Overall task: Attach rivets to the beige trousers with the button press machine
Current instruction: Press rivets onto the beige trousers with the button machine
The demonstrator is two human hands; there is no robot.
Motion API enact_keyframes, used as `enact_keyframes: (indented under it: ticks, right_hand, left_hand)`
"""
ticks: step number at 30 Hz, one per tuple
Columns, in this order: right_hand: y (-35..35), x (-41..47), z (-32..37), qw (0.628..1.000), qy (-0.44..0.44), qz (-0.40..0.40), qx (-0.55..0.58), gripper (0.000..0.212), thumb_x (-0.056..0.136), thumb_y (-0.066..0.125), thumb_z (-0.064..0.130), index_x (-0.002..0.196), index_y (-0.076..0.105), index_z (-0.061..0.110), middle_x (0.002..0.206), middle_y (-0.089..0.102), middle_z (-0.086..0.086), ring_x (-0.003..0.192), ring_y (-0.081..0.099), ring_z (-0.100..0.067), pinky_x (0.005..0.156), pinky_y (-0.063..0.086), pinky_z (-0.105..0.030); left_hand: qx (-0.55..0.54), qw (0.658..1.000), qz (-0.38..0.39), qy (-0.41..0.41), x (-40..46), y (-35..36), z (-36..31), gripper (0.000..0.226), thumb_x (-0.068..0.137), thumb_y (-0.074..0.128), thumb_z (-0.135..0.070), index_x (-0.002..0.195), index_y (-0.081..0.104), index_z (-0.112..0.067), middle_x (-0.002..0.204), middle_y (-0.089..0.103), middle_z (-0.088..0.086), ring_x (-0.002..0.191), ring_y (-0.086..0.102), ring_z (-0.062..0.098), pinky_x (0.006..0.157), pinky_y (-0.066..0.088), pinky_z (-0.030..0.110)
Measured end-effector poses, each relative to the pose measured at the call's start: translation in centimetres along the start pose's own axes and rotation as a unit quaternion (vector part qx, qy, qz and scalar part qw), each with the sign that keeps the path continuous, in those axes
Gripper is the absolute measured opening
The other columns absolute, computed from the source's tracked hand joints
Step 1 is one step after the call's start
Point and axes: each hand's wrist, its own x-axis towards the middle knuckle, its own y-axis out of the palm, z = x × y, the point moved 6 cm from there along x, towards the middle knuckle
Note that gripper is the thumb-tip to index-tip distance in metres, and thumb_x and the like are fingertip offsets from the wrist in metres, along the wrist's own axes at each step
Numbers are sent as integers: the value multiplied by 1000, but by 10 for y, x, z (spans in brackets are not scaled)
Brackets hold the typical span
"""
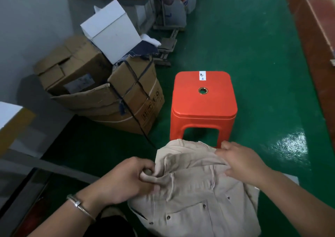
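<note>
Gripping a bunched fold of the beige trousers between curled fingers and thumb, the left hand, with a metal bracelet on its wrist, held the garment's left edge low in the view. Behind it, at left, stood a pile of brown cardboard boxes bound with black strapping, with an open white box tilted on top. The trousers hung crumpled between both hands above the green floor, several dark rivets showing on the lower cloth. Just beyond the garment stood an orange plastic stool. At right, the right hand pinched the fabric's upper edge, fingers curled on the cloth.
</note>
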Motion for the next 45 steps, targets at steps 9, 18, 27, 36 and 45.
enact_keyframes:
  ticks: [9, 18, 27, 36, 45]
  right_hand:
    - [-109, 3, 63, 977, -83, -161, 115, 29, 80, 48, 6, 80, 30, 29, 63, 43, 6, 58, 44, -18, 51, 29, -35]
    - [-238, -9, 263, 879, -354, -99, 303, 11, 62, 51, 37, 62, 49, 26, 58, 48, 4, 55, 44, -9, 56, 32, -33]
    - [-214, -51, 514, 818, -499, 118, 259, 22, 73, 73, 28, 87, 70, 11, 77, 71, -6, 69, 62, -13, 66, 42, -31]
    - [-149, -132, 674, 753, -608, 253, 6, 25, 65, 65, 8, 89, 69, 11, 79, 65, -12, 71, 58, -14, 65, 42, -30]
    - [-137, -102, 697, 790, -567, -24, 231, 12, 69, 70, 23, 70, 58, 23, 66, 64, 8, 66, 60, -11, 62, 47, -32]
  left_hand:
    - [-314, 942, -113, -37, -97, -69, 11, 35, 82, 67, -42, 106, 73, -17, 110, 72, 11, 101, 69, 30, 84, 56, 37]
    - [-336, 874, -327, -123, -314, -117, 29, 60, 53, 94, -37, 103, 75, -9, 106, 72, 22, 92, 72, 34, 70, 59, 33]
    - [-340, 737, -528, -250, -565, -75, 43, 41, 66, 79, -10, 107, 75, -16, 111, 73, 11, 96, 72, 22, 69, 59, 25]
    - [-331, 542, -616, -466, -715, 30, 100, 9, 83, 72, -2, 90, 77, -6, 97, 74, 18, 85, 70, 25, 82, 55, 37]
    - [-136, 542, -563, -609, -741, -23, 151, 9, 90, 61, -12, 91, 70, -11, 100, 69, 12, 96, 62, 29, 87, 49, 36]
